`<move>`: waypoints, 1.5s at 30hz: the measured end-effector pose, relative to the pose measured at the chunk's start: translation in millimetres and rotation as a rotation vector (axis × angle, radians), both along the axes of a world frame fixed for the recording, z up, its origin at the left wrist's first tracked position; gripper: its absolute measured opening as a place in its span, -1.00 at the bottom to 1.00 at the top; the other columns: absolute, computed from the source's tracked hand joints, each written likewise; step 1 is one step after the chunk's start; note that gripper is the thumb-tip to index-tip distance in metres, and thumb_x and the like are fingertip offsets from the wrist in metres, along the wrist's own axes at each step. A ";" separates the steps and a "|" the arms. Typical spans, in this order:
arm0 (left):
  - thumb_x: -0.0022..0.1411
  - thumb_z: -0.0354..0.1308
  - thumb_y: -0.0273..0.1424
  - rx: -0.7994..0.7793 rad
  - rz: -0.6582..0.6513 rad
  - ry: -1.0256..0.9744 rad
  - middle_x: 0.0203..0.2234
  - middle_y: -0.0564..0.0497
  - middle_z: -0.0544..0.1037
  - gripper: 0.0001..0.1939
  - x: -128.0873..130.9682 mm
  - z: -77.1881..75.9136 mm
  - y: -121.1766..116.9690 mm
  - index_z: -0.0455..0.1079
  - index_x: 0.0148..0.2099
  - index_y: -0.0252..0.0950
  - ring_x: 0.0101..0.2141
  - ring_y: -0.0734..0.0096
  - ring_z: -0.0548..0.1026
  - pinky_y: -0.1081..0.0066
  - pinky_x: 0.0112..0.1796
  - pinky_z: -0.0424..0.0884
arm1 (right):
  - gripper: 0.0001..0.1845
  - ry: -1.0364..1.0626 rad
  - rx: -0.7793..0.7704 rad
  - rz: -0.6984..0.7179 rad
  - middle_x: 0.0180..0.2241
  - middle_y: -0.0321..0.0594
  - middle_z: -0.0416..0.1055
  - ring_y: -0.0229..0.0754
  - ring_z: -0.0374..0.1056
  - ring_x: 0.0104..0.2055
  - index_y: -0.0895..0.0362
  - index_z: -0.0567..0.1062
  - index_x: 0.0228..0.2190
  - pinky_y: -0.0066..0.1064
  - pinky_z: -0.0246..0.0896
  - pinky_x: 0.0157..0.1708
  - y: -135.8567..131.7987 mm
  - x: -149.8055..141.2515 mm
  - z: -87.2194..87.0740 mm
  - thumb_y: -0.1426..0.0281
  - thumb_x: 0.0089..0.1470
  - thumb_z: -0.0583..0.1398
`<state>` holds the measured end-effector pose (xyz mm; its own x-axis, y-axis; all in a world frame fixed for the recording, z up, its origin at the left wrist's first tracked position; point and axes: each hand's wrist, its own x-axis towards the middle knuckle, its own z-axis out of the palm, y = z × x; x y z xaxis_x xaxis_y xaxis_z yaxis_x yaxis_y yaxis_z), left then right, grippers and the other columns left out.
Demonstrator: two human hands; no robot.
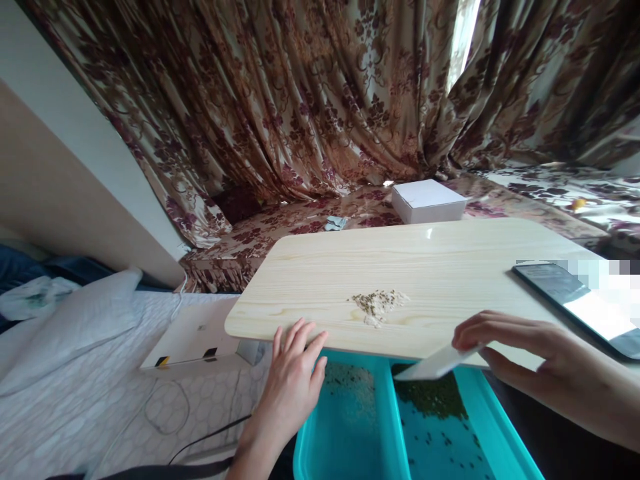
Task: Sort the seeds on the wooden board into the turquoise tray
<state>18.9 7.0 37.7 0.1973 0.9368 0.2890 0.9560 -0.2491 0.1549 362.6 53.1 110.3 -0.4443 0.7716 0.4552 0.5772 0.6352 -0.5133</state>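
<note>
My left hand (295, 367) lies with its fingers apart on the near edge of the pale wooden table (310, 267). In my right hand (520, 347) is a thin white card (435, 365), pinched between thumb and fingers and slanting down over the turquoise tray (395, 427). The tray's left compartment holds pale grains (357, 390) with a few dark bits. Dark green beans (437, 397) gather at the far end of the right compartment, with several scattered nearer me. A small mixed pile of pale and dark grains (379, 305) sits on the tabletop between my hands.
A dark-framed tablet (565, 293) lies at the table's right. Beyond the table a white box (429, 200) and a small grey-blue cloth (335, 223) rest on patterned fabric. To the left, a flat white box (195, 333) and a loose cable (167, 407) lie on the bed.
</note>
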 end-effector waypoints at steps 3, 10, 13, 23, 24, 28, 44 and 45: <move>0.39 0.03 -0.48 0.000 -0.001 -0.005 0.21 -0.16 0.49 -0.60 0.6 -0.2 -1.2 0.47 0.19 -0.19 0.28 0.00 0.33 -0.27 0.27 0.17 | -0.75 0.046 0.099 -0.014 -0.28 -0.23 0.69 -0.04 0.63 -0.33 -0.08 0.67 -0.23 -0.33 0.59 -0.34 0.9 -9.5 -2.2 0.28 0.20 0.16; 0.39 0.02 -0.49 -0.015 0.005 -0.016 0.20 -0.16 0.49 -0.60 1.5 2.5 -1.9 0.46 0.19 -0.20 0.29 -0.01 0.32 -0.28 0.27 0.17 | -0.66 -0.015 0.134 -0.078 -0.18 -0.19 0.69 -0.07 0.63 -0.27 -0.04 0.64 -0.07 -0.33 0.55 -0.37 2.6 -30.7 -16.6 0.31 0.27 0.10; 0.39 0.03 -0.49 -0.014 0.009 -0.027 0.19 -0.16 0.50 -0.61 1.2 2.1 -1.8 0.47 0.18 -0.19 0.28 -0.01 0.33 -0.28 0.27 0.17 | -0.65 -0.031 0.131 -0.091 -0.21 -0.18 0.69 -0.07 0.62 -0.31 -0.04 0.65 -0.07 -0.33 0.53 -0.41 1.9 -34.1 -17.0 0.31 0.27 0.09; 0.40 0.03 -0.49 0.000 0.001 -0.033 0.19 -0.16 0.49 -0.61 0.0 2.7 -2.1 0.45 0.20 -0.21 0.29 -0.01 0.31 -0.28 0.28 0.16 | -0.61 -0.100 0.201 -0.041 -0.20 -0.19 0.69 -0.07 0.63 -0.31 -0.05 0.62 -0.02 -0.31 0.54 -0.44 -3.2 -46.4 -15.7 0.35 0.31 0.05; 0.40 0.03 -0.49 0.002 0.001 -0.034 0.19 -0.16 0.49 -0.61 0.0 2.9 -2.0 0.45 0.20 -0.21 0.29 -0.01 0.31 -0.27 0.28 0.17 | -0.61 -0.093 0.207 -0.044 -0.20 -0.20 0.69 -0.06 0.63 -0.31 -0.07 0.62 -0.02 -0.30 0.55 -0.43 -5.1 -45.6 -14.0 0.35 0.30 0.05; 0.40 0.04 -0.48 0.014 -0.001 -0.044 0.18 -0.14 0.50 -0.62 0.0 3.5 -2.0 0.45 0.19 -0.18 0.29 0.02 0.32 -0.24 0.28 0.18 | -0.64 -0.087 0.265 -0.136 -0.24 -0.20 0.69 0.01 0.63 -0.36 -0.08 0.61 -0.06 -0.24 0.56 -0.50 -13.9 -37.1 -11.2 0.29 0.27 0.07; 0.40 0.03 -0.50 -0.011 0.004 -0.027 0.18 -0.16 0.50 -0.62 0.3 4.5 -3.0 0.45 0.19 -0.20 0.29 0.00 0.31 -0.28 0.28 0.17 | -0.63 -0.125 0.221 -0.152 -0.36 -0.17 0.67 -0.03 0.59 -0.47 -0.01 0.55 -0.04 -0.30 0.47 -0.57 -30.0 -68.0 -14.7 0.29 0.31 0.00; 0.39 0.03 -0.50 -0.010 0.004 -0.030 0.19 -0.15 0.50 -0.61 0.2 4.6 -3.3 0.45 0.19 -0.20 0.29 0.01 0.31 -0.27 0.28 0.16 | -0.64 -0.126 0.243 -0.158 -0.34 -0.16 0.67 -0.01 0.60 -0.45 -0.02 0.55 -0.04 -0.28 0.48 -0.58 -28.5 -65.2 -14.8 0.28 0.30 0.02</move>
